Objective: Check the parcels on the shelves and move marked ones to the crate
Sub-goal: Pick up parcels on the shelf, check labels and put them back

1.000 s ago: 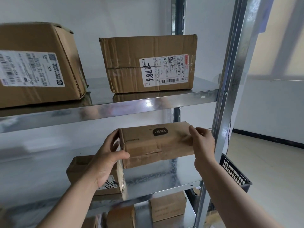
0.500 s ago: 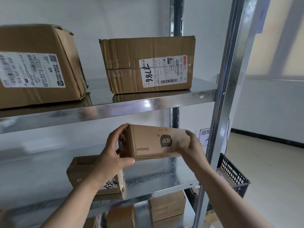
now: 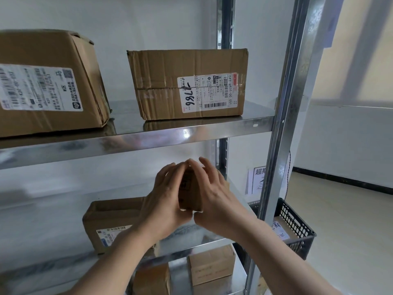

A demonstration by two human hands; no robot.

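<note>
Hands up front: the person's left hand [image 3: 168, 203] and right hand [image 3: 219, 201] both grip a small cardboard parcel [image 3: 190, 189], turned end-on between the palms, fingers curled over its top, held above the middle shelf [image 3: 187, 235]. Print on it is too blurry to say if it's marked. Behind the left wrist a second parcel [image 3: 110, 218] sits on that shelf. Off right, past the steel upright [image 3: 282, 124], there's the black crate [image 3: 297, 228] with a labelled parcel [image 3: 280, 228] inside. Further up, a box [image 3: 189, 81] with "7786" scrawled on its label and a bigger box [image 3: 49, 81] sit apart on the upper shelf [image 3: 148, 139].
</note>
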